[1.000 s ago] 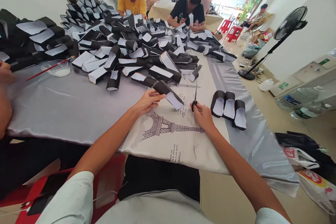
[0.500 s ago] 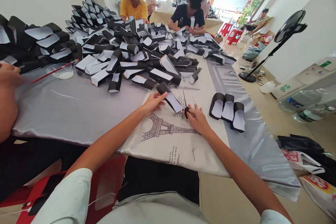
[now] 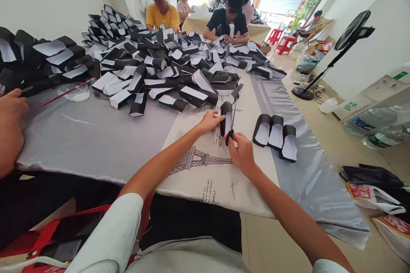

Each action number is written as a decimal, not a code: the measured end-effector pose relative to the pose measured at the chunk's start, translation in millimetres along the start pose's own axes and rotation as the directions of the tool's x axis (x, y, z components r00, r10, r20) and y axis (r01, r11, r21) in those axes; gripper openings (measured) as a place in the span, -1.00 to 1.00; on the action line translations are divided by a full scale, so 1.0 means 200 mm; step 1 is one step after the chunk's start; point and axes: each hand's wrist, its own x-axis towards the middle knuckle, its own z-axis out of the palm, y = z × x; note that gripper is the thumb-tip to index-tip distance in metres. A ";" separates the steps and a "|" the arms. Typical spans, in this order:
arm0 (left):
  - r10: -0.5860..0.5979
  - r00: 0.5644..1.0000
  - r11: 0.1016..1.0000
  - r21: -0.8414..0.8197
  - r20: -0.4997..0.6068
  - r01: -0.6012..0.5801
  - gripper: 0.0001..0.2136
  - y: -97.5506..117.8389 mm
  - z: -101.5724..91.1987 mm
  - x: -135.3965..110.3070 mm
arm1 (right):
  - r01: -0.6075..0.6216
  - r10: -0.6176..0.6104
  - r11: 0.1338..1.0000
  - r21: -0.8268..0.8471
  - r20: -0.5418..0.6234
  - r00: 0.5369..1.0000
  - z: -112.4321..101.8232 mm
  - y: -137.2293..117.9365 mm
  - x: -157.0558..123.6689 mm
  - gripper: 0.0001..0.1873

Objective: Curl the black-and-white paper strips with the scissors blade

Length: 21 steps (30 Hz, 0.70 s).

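My left hand grips a curved black-and-white card piece and holds it upright over the table. My right hand is closed round the black handles of a pair of scissors, whose blades point up along the piece's right edge. Both hands work above a white cloth printed with an Eiffel Tower. Three similar folded pieces lie in a row just right of my hands.
A big heap of black-and-white pieces covers the far half of the grey-covered table. A dish with a red brush and another person's hand are at left. Other people sit at the far end. A floor fan stands at right.
My left hand carried the card piece to the right and turned it upright. My right hand brought the scissors up against it. The view shifted slightly.
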 end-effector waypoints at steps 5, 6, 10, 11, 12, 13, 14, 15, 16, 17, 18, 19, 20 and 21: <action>0.086 0.992 0.990 0.106 0.097 -0.096 -0.53 -0.05 0.17 0.07 | 0.134 -0.131 0.991 0.010 -0.120 0.984 -0.01 0.02 0.02 -0.62; 0.105 0.989 0.986 0.118 0.106 -0.117 -0.53 -0.05 0.19 0.08 | 0.151 -0.147 0.988 0.029 -0.118 0.982 -0.01 0.02 0.02 -0.63; 0.177 0.975 0.959 0.200 0.134 -0.202 -0.57 -0.04 0.21 0.09 | 0.193 -0.188 0.979 0.072 -0.076 0.979 0.01 0.05 0.01 -0.61; 0.211 0.969 0.940 0.244 0.125 -0.237 -0.62 -0.04 0.21 0.09 | 0.191 -0.185 0.978 0.081 -0.074 0.980 0.02 0.06 0.01 -0.61; 0.248 0.962 0.917 0.292 0.115 -0.271 -0.66 -0.04 0.20 0.08 | 0.187 -0.180 0.978 0.095 -0.075 0.981 0.03 0.07 0.01 -0.61; 0.282 0.954 0.892 0.338 0.105 -0.301 -0.71 -0.03 0.18 0.07 | 0.187 -0.179 0.977 0.107 -0.079 0.981 0.04 0.08 0.01 -0.60; 0.307 0.946 0.869 0.377 0.101 -0.322 -0.74 -0.03 0.16 0.07 | 0.192 -0.184 0.975 0.114 -0.079 0.980 0.04 0.08 0.01 -0.60; 0.322 0.941 0.850 0.404 0.107 -0.337 -0.77 -0.03 0.15 0.06 | 0.204 -0.196 0.972 0.114 -0.077 0.978 0.05 0.08 0.00 -0.59; 0.327 0.937 0.838 0.421 0.123 -0.348 -0.78 -0.03 0.13 0.05 | 0.218 -0.211 0.970 0.105 -0.075 0.975 0.05 0.08 0.00 -0.58; 0.326 0.934 0.831 0.426 0.149 -0.358 -0.77 -0.03 0.11 0.03 | 0.232 -0.226 0.969 0.089 -0.076 0.971 0.05 0.08 0.00 -0.56; 0.321 0.930 0.829 0.421 0.180 -0.368 -0.77 -0.03 0.09 0.02 | 0.245 -0.239 0.967 0.071 -0.078 0.968 0.05 0.07 0.00 -0.54; 0.312 0.925 0.831 0.409 0.216 -0.376 -0.76 -0.03 0.07 0.01 | 0.256 -0.252 0.965 0.053 -0.082 0.964 0.05 0.06 0.00 -0.53; 0.304 0.919 0.838 0.389 0.249 -0.383 -0.76 -0.03 0.06 0.00 | 0.268 -0.263 0.963 0.037 -0.092 0.960 0.04 0.06 0.00 -0.52; 0.298 0.912 0.846 0.366 0.281 -0.389 -0.77 -0.03 0.05 -0.01 | 0.278 -0.274 0.960 0.023 -0.105 0.956 0.04 0.05 0.00 -0.52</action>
